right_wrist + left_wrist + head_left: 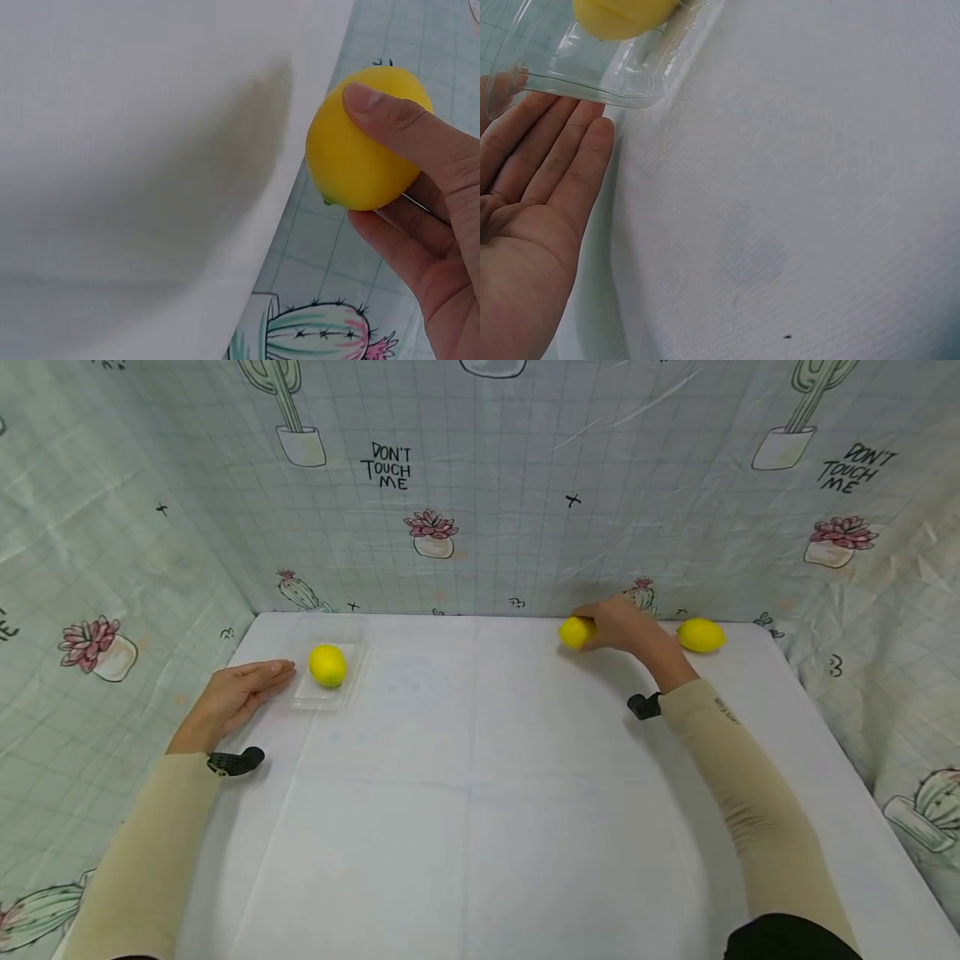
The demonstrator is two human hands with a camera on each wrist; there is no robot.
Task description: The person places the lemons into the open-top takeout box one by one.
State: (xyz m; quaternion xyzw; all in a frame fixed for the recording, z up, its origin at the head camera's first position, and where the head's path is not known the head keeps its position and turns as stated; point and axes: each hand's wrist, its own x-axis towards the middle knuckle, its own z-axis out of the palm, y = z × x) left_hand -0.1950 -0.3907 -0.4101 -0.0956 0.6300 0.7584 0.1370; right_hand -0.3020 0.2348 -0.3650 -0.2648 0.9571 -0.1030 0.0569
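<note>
At the back right of the table, my right hand grips a yellow lemon between thumb and fingers. The right wrist view shows that lemon whole, with a small green tip and the thumb across its side. My left hand is at the far left with straight fingers, right at the side of a clear plastic tray. In the left wrist view the fingertips meet the tray's rim. A second lemon lies inside the tray.
Another lemon lies on the table just right of my right forearm. A white cloth covers the table. Behind and beside it hang printed curtains with cactus drawings, close to the table's back edge.
</note>
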